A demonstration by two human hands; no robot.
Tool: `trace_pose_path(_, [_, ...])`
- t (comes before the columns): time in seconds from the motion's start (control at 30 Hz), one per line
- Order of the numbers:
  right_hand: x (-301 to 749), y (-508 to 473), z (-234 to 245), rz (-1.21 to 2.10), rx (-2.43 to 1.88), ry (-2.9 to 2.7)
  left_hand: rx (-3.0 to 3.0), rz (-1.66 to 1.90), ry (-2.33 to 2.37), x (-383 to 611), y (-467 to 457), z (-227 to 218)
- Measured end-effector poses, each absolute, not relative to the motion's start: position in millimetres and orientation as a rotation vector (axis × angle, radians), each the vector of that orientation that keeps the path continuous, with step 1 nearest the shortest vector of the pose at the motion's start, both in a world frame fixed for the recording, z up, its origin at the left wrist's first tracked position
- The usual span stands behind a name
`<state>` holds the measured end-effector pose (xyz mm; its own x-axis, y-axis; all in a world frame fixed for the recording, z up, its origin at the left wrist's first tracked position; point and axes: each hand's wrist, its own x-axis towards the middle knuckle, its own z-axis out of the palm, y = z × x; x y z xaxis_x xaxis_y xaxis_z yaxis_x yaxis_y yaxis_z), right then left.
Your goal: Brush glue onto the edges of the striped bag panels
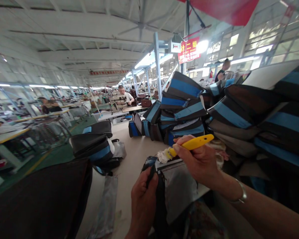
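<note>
Over a dark bag (160, 212), yellow brush (191, 143), probably, in right hand (196, 161)

The yellow plastic handle (191, 143) looks smooth and glossy under the overhead lights, with a rough tuft of white fibres (164, 156) at its tip. The bag (159, 202) below it is matt black cloth, with a dull grey fabric panel (178, 189). A thin metal bangle (240, 192) shines on the wrist. The stacked bags (181, 96) are matt black-and-blue cloth, and the pale floor (129, 156) looks smooth.
</note>
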<state>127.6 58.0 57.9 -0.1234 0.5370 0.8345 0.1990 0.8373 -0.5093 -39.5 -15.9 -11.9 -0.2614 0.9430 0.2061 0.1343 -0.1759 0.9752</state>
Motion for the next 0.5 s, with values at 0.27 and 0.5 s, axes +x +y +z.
trace_pose_path(0.27, [117.1,62.7,50.4,0.234,-0.535,-1.707,1.319,1.517,1.466,-42.5,-13.4,-12.7])
trace_pose_path(0.5, [116.8,66.0,70.2,0.255,-0.543,-1.785,1.666,1.514,1.697,-40.9,-15.5,-16.9])
